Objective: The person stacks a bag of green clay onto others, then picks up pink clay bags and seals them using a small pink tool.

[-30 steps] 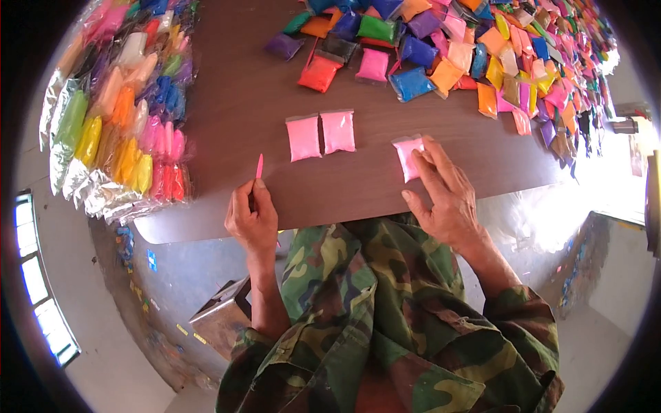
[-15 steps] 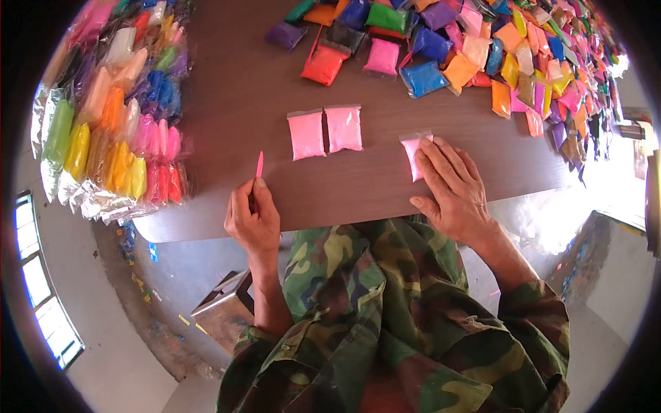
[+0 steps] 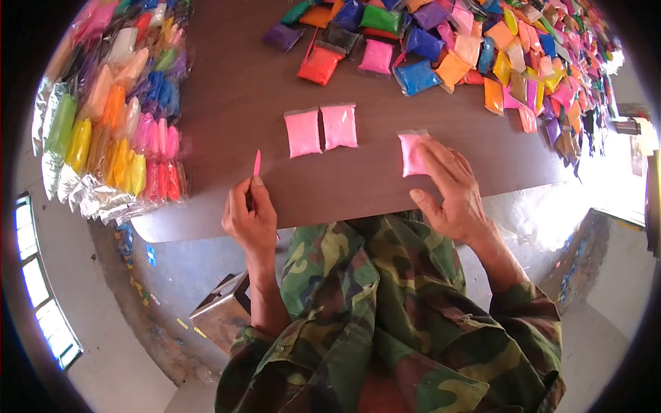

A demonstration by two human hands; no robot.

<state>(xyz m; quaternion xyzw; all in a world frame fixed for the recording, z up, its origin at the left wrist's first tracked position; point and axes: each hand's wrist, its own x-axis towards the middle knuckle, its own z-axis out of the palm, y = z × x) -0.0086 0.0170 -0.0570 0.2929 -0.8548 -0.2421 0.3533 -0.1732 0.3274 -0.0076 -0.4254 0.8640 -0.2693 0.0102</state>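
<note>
Pinched between the thumb and fingers of my left hand [image 3: 249, 212] is a thin pink pointed stick [image 3: 257, 163], its tip upward. My right hand [image 3: 451, 189] is open, fingers stretched out, with the fingertips at the right edge of a pink clay packet [image 3: 412, 153]. Part of that packet is hidden under the fingers. Two more pink packets lie side by side between the hands, farther back: a left one [image 3: 303, 133] and a right one [image 3: 339, 126]. All three are clear bags with a flat seal along the top.
On the brown table [image 3: 227, 89], a large heap of small coloured packets [image 3: 475, 51] covers the back right. Longer bagged clay pieces [image 3: 113, 138] in many colours are stacked on the left. Below the table's front edge stands a wooden box-like stool [image 3: 224, 313].
My right hand has drawn back a little to the right, so more of the pink packet shows. My left hand still holds the stick, almost unmoved. The view has shifted slightly.
</note>
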